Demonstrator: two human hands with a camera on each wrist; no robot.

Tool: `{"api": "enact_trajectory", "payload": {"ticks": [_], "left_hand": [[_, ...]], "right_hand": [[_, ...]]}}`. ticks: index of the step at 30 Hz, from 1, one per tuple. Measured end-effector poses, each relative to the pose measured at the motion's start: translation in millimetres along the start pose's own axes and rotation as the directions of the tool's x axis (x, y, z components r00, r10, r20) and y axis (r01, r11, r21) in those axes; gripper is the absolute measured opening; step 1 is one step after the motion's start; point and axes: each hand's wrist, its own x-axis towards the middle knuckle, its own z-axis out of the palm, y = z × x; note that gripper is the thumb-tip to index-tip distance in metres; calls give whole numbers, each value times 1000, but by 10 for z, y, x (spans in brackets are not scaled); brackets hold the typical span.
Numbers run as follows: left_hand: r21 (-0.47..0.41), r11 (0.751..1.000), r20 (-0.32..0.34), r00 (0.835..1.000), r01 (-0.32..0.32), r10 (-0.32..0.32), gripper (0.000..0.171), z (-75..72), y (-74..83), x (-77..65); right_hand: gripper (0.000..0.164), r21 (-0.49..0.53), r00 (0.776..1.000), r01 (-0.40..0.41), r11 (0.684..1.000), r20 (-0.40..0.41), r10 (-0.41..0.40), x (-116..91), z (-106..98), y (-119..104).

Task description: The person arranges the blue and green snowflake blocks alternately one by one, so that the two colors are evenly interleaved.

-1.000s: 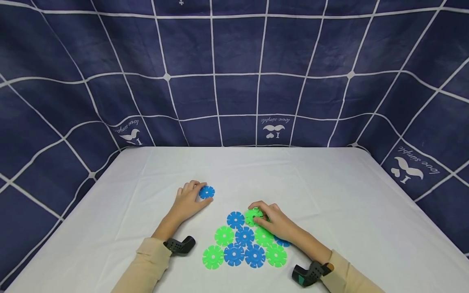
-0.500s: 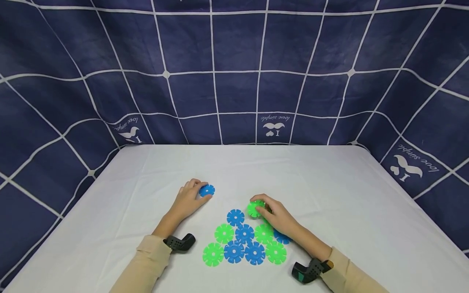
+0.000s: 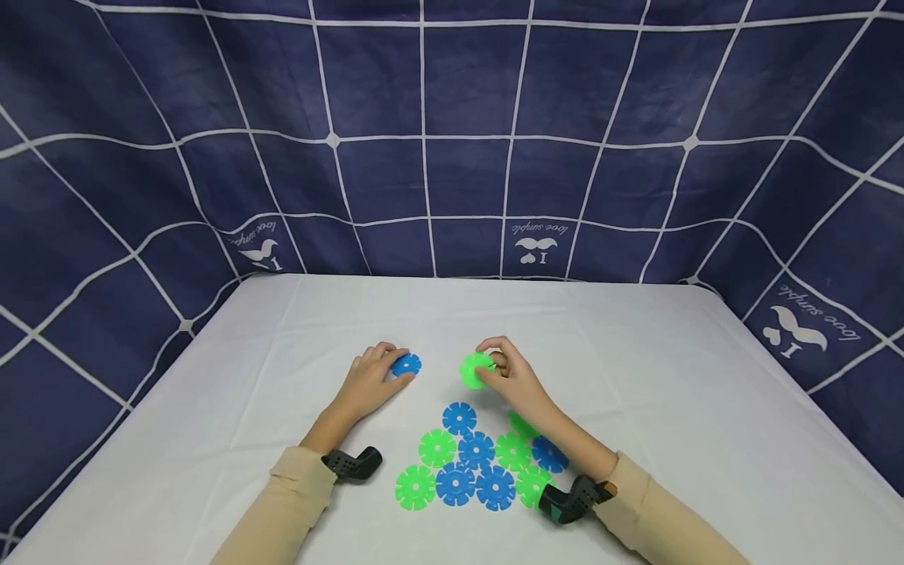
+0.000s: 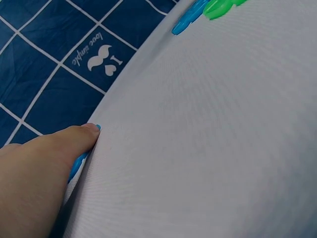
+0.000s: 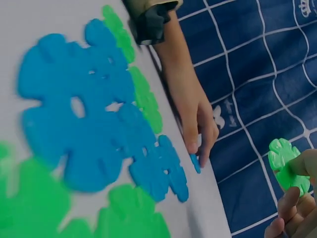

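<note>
Blue cloth [image 3: 466, 180], head view: three inverted prints [image 3: 537, 245], each "I", a heart, a moustache and "love simple", the last word incomplete at left. Left wrist view: one print, tilted, legible. Right wrist view: one print, partly hidden, unreadable; at upper right, a white crown-like sign [image 5: 304, 8].

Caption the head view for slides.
Right hand pinches a green notched disc above white tablecloth; left hand holds a blue notched disc.

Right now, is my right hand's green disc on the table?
Off it: your right hand pinches the green disc, curtain behind it in the right wrist view.
</note>
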Motion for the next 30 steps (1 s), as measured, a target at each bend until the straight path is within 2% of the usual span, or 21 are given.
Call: {"api": "enact_trajectory", "payload": {"ticks": [2, 5, 9, 15, 20, 23, 26, 30], "left_hand": [[6, 1000, 3, 1000, 0, 0, 53, 5, 7, 1], [14, 1000, 4, 1000, 3, -3, 52, 19, 7, 7], [4, 1000, 1, 1000, 22, -22, 53, 31, 5, 11], [-46, 995, -3, 996, 86, -86, 55, 22, 19, 2], [-62, 992, 10, 994, 107, -107, 53, 10, 26, -7], [-65, 993, 5, 995, 99, -99, 52, 4, 24, -6], [-60, 995, 4, 996, 84, -84, 50, -2, 23, -3], [-37, 997, 12, 997, 70, -70, 49, -7, 25, 0]], "right_hand": [[32, 27, 999, -40, 999, -10, 40, 91, 39, -20], [33, 6, 994, -99, 995, -45, 100, 234, 97, -17], [33, -50, 982, -163, 985, -106, 157, 425, 162, 146], [35, -155, 977, -208, 966, -79, 198, 622, 268, 333], [29, -240, 974, -226, 944, -84, 212, 721, 358, 379], [28, -338, 978, -208, 918, -104, 183, 763, 401, 389], [28, -441, 980, -194, 876, -121, 156, 779, 435, 377], [31, -528, 979, -202, 825, -128, 158, 768, 478, 367]]}}
